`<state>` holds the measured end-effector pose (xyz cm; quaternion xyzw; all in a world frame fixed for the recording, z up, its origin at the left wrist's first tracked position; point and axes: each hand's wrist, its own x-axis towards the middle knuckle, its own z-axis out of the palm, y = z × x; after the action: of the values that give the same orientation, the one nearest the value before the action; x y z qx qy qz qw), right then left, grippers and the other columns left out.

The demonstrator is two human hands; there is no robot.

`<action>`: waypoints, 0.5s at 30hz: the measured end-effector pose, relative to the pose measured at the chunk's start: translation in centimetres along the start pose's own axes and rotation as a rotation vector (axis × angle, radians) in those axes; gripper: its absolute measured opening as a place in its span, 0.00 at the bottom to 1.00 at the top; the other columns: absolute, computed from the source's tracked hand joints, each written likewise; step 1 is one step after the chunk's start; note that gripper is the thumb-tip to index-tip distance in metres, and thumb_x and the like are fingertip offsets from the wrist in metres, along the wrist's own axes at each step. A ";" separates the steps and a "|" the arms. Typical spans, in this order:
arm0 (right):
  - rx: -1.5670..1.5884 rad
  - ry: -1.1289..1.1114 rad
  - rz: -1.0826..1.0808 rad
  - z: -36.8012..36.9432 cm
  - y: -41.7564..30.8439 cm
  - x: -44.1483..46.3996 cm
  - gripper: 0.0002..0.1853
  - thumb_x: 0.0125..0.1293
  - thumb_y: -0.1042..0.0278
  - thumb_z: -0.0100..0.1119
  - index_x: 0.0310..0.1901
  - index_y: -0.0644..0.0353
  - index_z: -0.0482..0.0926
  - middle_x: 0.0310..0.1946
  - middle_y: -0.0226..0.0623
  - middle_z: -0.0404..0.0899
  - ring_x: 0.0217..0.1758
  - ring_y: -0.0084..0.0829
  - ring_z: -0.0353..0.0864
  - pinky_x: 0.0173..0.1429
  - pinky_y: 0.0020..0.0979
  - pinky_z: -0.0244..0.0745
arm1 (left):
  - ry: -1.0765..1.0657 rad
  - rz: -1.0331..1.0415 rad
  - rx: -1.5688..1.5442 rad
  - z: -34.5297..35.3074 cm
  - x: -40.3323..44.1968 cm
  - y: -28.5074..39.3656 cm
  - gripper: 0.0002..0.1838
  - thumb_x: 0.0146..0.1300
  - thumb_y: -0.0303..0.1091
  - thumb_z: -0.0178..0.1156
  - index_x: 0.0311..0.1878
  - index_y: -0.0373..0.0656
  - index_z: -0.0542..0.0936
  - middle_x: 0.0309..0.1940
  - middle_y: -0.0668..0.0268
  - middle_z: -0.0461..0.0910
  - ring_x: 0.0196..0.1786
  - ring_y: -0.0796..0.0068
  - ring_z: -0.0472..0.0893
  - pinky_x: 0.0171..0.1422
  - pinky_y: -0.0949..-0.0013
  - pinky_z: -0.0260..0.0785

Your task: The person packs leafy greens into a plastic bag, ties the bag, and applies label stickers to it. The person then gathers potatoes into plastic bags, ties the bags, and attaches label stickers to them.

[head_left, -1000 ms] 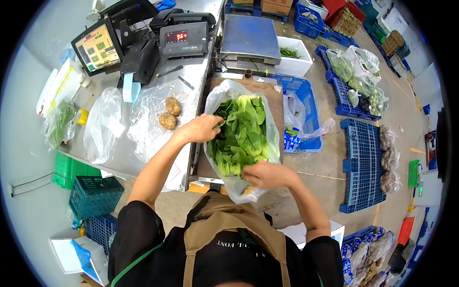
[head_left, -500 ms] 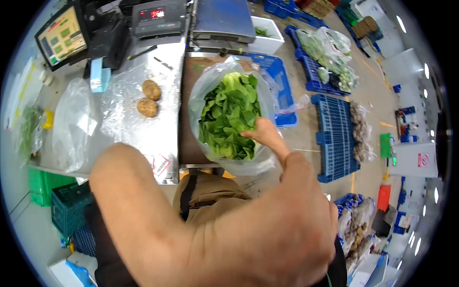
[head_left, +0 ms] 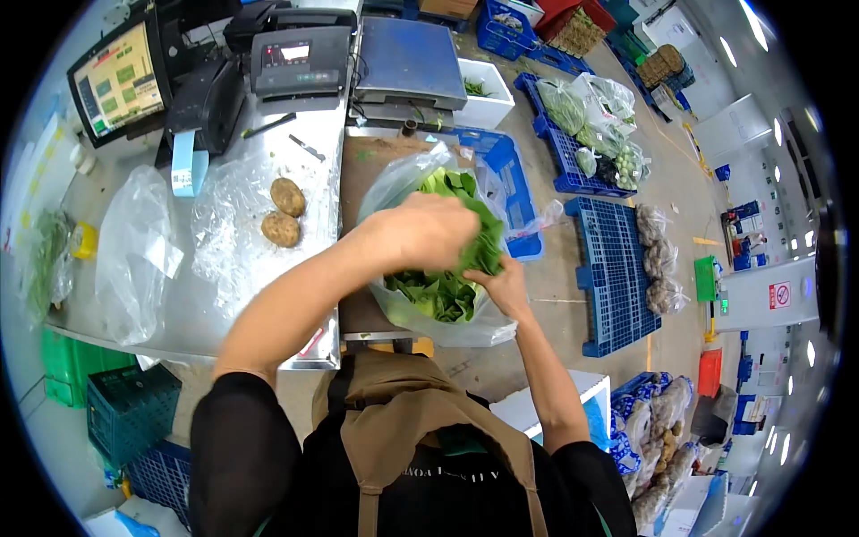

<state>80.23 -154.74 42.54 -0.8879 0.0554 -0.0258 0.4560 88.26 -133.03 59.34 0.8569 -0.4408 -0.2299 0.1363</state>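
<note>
Leafy greens fill a clear plastic bag, which stands open on a brown surface in front of me. My left hand reaches over the bag from the left. Its fingers curl down against the upper leaves, slightly blurred and partly hidden. At the bag's right side my right hand closes its fingers on the leaves near the rim. Some leaves stand up between the two hands. Two potatoes lie on thin plastic film on the metal table to the left.
A weighing display and a blue scale platform stand at the back. Beyond the bag is a blue crate. On the left are a screen, a label printer and another plastic bag. A blue pallet lies on the floor at right.
My left arm has swung from low in the foreground up to the bag, and its hand is now at the greens. My right hand stays at the bag's right side.
</note>
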 end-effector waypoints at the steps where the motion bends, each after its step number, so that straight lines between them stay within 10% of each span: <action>1: 0.205 -0.009 0.100 -0.6 0.2 -0.5 0.15 0.49 0.81 0.68 0.41 0.65 0.80 0.36 0.35 0.83 0.42 0.25 0.80 0.49 0.29 0.76 | 0.011 -0.103 -0.091 2.8 2.4 -2.8 0.08 0.51 0.26 0.54 0.31 0.34 0.81 0.34 0.46 0.80 0.43 0.49 0.81 0.46 0.54 0.72; 6: 0.781 0.055 0.278 -3.1 1.6 -2.8 0.25 0.49 0.85 0.65 0.51 0.62 0.74 0.47 0.41 0.78 0.47 0.33 0.79 0.52 0.33 0.76 | 0.347 -0.363 -0.175 11.5 10.2 -7.0 0.31 0.47 0.36 0.69 0.55 0.39 0.70 0.54 0.46 0.72 0.58 0.46 0.71 0.58 0.54 0.67; 7: 0.908 0.070 0.261 -3.4 0.9 -3.2 0.27 0.50 0.86 0.65 0.53 0.61 0.72 0.49 0.42 0.77 0.49 0.34 0.78 0.51 0.34 0.77 | 0.427 -0.337 -0.101 13.6 12.0 -7.8 0.48 0.38 0.41 0.76 0.64 0.47 0.62 0.62 0.48 0.63 0.65 0.47 0.62 0.62 0.47 0.62; 11: 1.237 0.044 0.176 -4.6 2.5 -3.7 0.36 0.46 0.77 0.69 0.60 0.61 0.65 0.56 0.44 0.72 0.57 0.43 0.73 0.61 0.46 0.71 | 0.616 -0.281 0.107 15.9 14.9 -7.7 0.43 0.40 0.35 0.74 0.62 0.55 0.65 0.67 0.52 0.54 0.69 0.48 0.56 0.58 0.32 0.57; 15: 1.255 -0.058 0.063 -6.7 2.6 -3.4 0.44 0.40 0.69 0.75 0.62 0.61 0.63 0.57 0.45 0.71 0.61 0.45 0.69 0.66 0.46 0.65 | 0.636 -0.066 0.105 17.5 17.7 -11.7 0.23 0.48 0.22 0.60 0.50 0.51 0.75 0.61 0.61 0.67 0.63 0.54 0.66 0.55 0.48 0.65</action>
<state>76.05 -161.25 44.35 -0.4493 0.0434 -0.0157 0.8922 96.31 -141.30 34.35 0.9055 -0.3593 0.0679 0.2152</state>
